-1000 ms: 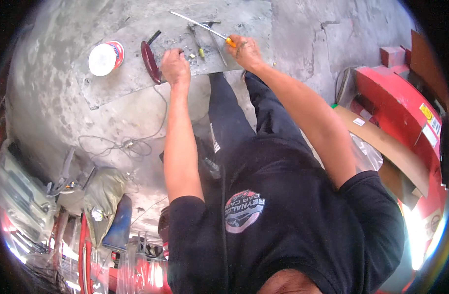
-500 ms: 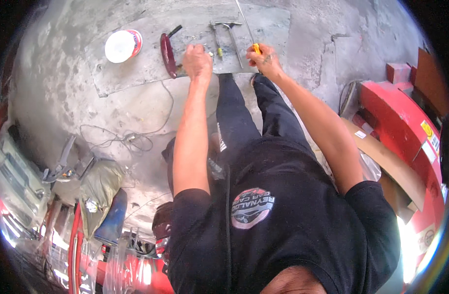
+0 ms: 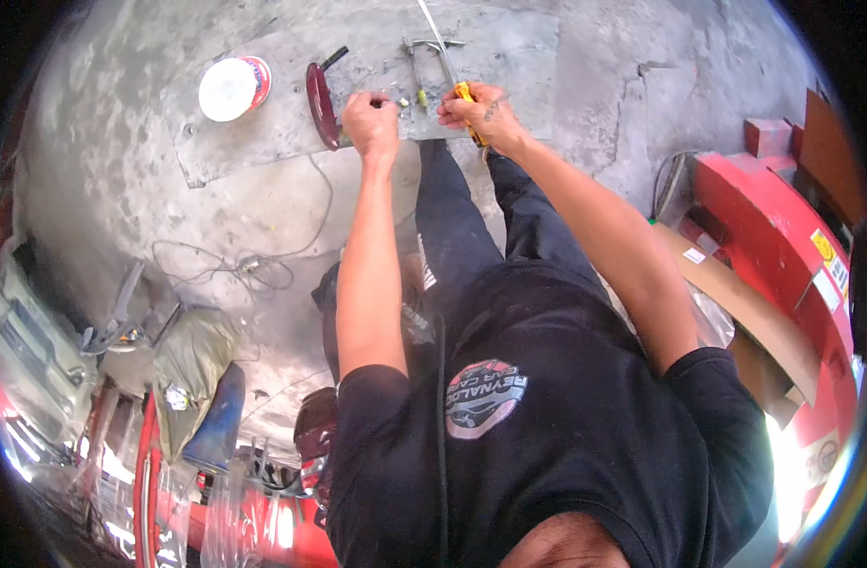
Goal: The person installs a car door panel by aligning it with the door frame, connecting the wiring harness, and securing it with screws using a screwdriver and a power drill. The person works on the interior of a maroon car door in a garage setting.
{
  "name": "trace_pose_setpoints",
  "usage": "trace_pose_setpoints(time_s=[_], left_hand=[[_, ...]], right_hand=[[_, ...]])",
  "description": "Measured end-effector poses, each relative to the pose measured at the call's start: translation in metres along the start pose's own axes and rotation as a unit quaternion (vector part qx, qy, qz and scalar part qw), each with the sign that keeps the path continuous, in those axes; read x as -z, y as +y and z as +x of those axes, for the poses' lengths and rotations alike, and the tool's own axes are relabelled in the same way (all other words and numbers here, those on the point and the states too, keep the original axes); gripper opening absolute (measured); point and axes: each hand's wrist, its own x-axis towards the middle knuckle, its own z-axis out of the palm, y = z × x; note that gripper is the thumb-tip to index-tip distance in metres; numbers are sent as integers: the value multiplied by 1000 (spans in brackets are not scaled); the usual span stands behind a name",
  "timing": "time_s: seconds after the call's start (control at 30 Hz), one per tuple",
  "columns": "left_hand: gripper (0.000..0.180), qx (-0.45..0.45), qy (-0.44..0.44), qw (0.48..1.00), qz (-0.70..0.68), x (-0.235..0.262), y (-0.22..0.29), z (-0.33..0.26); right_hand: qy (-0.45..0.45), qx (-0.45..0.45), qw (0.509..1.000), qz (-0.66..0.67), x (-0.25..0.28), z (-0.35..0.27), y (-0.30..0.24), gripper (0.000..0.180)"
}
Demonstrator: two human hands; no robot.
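Note:
My right hand (image 3: 486, 114) is closed around the yellow-and-black handle of a screwdriver (image 3: 465, 92), whose long thin shaft points up and slightly left. Left of it, my left hand (image 3: 370, 123) is closed, with something small and dark showing at its fingers; I cannot make out what it is. Just beside that hand stands a dark red, glossy curved piece (image 3: 320, 104), with a short black piece (image 3: 336, 57) at its far end. Between and beyond my hands lie a T-handle wrench (image 3: 445, 59) and a thin tool with a yellow-green tip (image 3: 420, 97).
A tub with a white lid (image 3: 228, 90) stands at the left on the flat grey sheet (image 3: 206, 156). A thin cable (image 3: 249, 268) lies coiled on the floor. To the right are cardboard (image 3: 746, 303) and a large red panel (image 3: 774, 232); bagged parts (image 3: 197, 369) crowd the lower left.
My right hand has moved left with the screwdriver, nearer to my left hand, and more of the yellow handle shows. My left hand has shifted slightly left and turned.

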Motion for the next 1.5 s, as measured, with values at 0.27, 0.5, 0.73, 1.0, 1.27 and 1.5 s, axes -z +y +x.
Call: trace_pose_setpoints(time_s=[0.27,0.5,0.73,1.0,1.27,1.5], left_hand=[[14,215,-50,919,-325,12,22,-21],[21,296,-148,729,-599,17,21,-49],[17,212,-89,917,-326,5,52,-77],[25,71,-12,982,-175,10,26,-52],[19,31,-102,993,-53,1,7,-22],[24,291,-241,630,-678,16,47,-54]], right_hand=[[18,42,998,52,-17,6,2,18],[7,41,999,13,-26,-2,0,16],[43,69,989,-121,-30,-24,11,17],[-43,-5,992,116,-6,-16,-13,13],[-17,1,990,138,4,-38,-18,18],[16,93,995,-31,-17,-72,-42,22]])
